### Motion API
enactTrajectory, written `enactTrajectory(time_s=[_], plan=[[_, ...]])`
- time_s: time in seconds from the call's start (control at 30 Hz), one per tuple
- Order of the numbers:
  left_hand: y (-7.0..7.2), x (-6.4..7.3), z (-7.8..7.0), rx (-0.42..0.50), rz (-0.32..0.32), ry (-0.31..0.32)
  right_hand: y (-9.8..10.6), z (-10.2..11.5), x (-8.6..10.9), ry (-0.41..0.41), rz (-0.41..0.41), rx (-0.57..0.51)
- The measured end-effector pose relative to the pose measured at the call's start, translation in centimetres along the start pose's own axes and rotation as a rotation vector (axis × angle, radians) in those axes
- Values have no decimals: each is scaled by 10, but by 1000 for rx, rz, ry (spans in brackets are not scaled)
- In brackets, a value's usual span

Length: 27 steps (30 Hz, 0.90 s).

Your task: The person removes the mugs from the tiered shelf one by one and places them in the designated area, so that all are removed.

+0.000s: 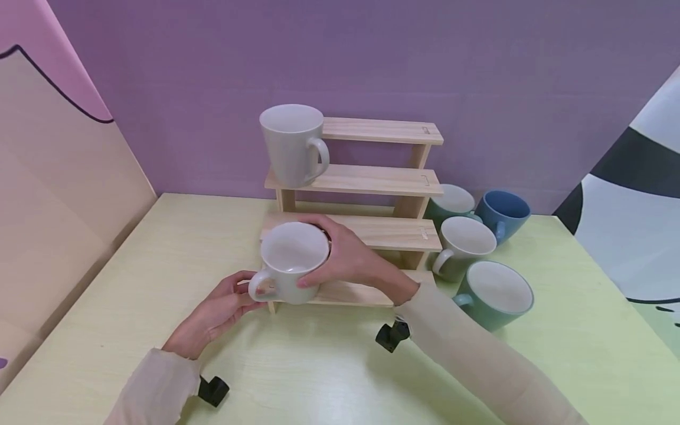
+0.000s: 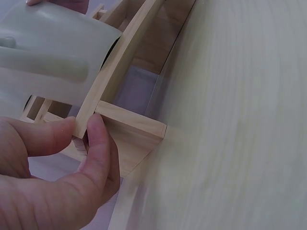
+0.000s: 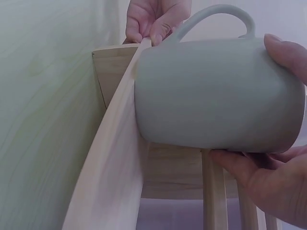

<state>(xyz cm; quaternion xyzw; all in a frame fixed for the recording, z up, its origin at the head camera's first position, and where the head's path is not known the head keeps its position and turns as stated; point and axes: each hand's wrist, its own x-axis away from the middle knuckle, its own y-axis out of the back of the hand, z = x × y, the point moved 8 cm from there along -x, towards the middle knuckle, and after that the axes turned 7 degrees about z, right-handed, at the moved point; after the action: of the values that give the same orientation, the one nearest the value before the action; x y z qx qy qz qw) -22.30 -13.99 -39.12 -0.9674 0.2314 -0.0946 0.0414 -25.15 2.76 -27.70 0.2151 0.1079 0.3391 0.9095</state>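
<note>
My right hand (image 1: 353, 257) grips a white mug (image 1: 292, 274) near its rim, thumb on the near side. The mug stands at the left end of the lowest step of a wooden tiered rack (image 1: 379, 180), its handle pointing left toward me. In the right wrist view the mug's base (image 3: 143, 96) meets the step board (image 3: 108, 163). My left hand (image 1: 223, 310) pinches the left end of that board between thumb and fingers, as the left wrist view shows. Another white mug (image 1: 291, 144) stands upright on the rack's left side, higher up, its handle facing right.
Right of the rack stand several mugs: a blue mug (image 1: 502, 215), a green mug (image 1: 494, 295) at the front, a grey mug (image 1: 459, 251) and another green mug (image 1: 441, 211) behind. A purple wall (image 1: 478, 88) rises behind the pale table (image 1: 122, 283).
</note>
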Motion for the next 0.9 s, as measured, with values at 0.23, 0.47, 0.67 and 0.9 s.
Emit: enactTrajectory(time_s=[0.23, 0.47, 0.67, 0.9], plan=[[-2, 0, 0, 1, 0, 11, 10, -3, 12, -4, -14, 43], [-2, 0, 0, 1, -9, 18, 20, -5, 22, -25, -34, 73], [-2, -1, 1, -11, -9, 29, 28, -7, 31, -40, -57, 97], [-1, -1, 1, -14, -12, 39, 38, -10, 40, -62, -74, 123]])
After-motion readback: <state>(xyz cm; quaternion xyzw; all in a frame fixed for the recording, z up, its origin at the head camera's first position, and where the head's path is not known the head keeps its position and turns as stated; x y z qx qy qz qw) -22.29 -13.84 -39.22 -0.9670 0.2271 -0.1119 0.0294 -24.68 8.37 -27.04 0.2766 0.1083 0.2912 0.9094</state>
